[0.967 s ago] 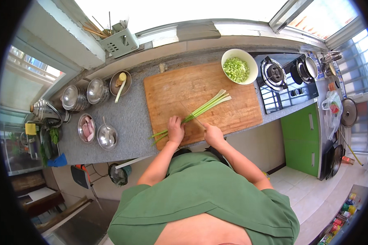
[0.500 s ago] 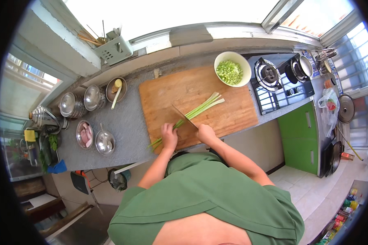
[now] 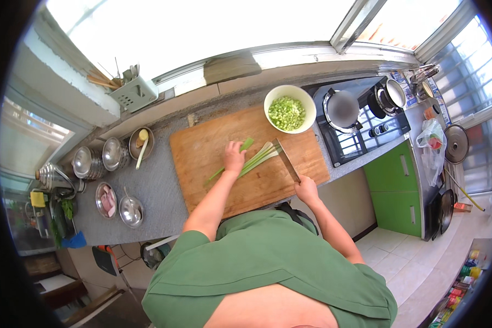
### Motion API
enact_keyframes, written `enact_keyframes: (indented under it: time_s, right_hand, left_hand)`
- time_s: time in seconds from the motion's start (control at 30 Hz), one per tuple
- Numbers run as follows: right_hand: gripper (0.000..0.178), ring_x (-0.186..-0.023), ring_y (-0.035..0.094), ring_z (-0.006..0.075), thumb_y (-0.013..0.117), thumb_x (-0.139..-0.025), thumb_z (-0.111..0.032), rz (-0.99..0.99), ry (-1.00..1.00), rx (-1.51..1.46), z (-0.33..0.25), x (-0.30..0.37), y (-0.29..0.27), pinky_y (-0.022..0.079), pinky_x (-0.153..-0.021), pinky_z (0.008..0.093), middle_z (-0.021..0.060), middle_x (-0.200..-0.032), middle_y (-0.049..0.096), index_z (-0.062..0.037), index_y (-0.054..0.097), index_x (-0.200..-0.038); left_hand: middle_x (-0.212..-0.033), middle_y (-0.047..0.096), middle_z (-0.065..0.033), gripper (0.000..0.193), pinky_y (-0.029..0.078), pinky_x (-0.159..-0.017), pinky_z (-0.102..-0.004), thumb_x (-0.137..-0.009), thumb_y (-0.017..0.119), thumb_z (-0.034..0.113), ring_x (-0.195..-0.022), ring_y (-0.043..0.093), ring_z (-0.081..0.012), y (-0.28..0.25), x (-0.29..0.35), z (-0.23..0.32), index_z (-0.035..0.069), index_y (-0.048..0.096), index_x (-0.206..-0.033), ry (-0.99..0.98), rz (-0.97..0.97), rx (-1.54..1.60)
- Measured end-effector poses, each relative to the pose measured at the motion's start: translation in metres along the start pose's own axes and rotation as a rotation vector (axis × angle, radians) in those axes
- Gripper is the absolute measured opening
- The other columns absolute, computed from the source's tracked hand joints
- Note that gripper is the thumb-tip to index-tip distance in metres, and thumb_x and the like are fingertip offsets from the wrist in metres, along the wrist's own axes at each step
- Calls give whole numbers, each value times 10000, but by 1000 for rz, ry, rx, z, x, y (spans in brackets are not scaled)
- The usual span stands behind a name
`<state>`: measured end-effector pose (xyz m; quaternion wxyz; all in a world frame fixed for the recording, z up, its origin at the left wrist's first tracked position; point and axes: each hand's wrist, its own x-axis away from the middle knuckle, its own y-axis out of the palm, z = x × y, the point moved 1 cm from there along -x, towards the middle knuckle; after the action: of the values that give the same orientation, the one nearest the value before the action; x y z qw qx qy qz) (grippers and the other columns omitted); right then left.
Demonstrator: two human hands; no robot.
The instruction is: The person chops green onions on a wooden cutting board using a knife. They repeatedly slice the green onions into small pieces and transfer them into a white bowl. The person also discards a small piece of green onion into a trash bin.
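Your left hand wraps around celery-like stalks, probably light, crisp and slightly slippery, best held mid-length, while your right hand clasps the kitchen knife by its handle, the stalks lying mid-way across the wooden cutting board, the bowl at its far right corner.

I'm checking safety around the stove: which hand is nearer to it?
Right. The right hand, holding the knife, is left of the stove and closer to the body; the left hand, at the green stalks, is farther left.
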<state>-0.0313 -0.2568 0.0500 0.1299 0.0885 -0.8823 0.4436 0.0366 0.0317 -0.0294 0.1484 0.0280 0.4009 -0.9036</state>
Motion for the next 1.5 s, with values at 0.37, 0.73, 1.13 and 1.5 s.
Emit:
enact_keyframes:
  time_s: [0.37, 0.73, 1.13, 1.5]
  right_hand:
    - [410, -923, 657, 411, 552, -847, -155, -51, -61, 174, -17, -56, -1, 518, -835, 506, 217, -956, 696, -178, 646, -1246]
    - [411, -890, 653, 416, 568, -841, -140, -224, -275, 189, -44, -52, 36, 520, -800, 514, 229, -925, 688, -182, 645, -1242]
    - [416, -877, 657, 416, 588, -844, -170, -258, -273, 205, -70, -53, 29, 524, -794, 514, 229, -926, 688, -187, 643, -1256]
    - [431, -898, 654, 404, 589, -846, -177, -253, -258, 243, -79, -63, 27, 525, -799, 503, 216, -953, 690, -214, 637, -1273]
  left_hand:
    - [-1151, 534, -142, 552, 420, -943, -448, -733, 792, 246, -1109, 494, -338, -12, 30, 60, 39, 579, -1198, 204, -109, -41]
    - [-1191, 525, -134, 482, 390, -957, -450, -719, 777, 204, -1168, 467, -339, -28, 86, 21, 60, 574, -1131, 102, 14, -135]
    - [-1182, 540, -123, 458, 389, -941, -453, -717, 779, 194, -1145, 492, -336, -22, 81, 19, 72, 589, -1116, 26, 51, -176]
    - [-1096, 549, -125, 334, 410, -907, -453, -718, 743, 126, -1067, 514, -344, -27, 58, 30, 72, 594, -1012, 206, 91, -140]
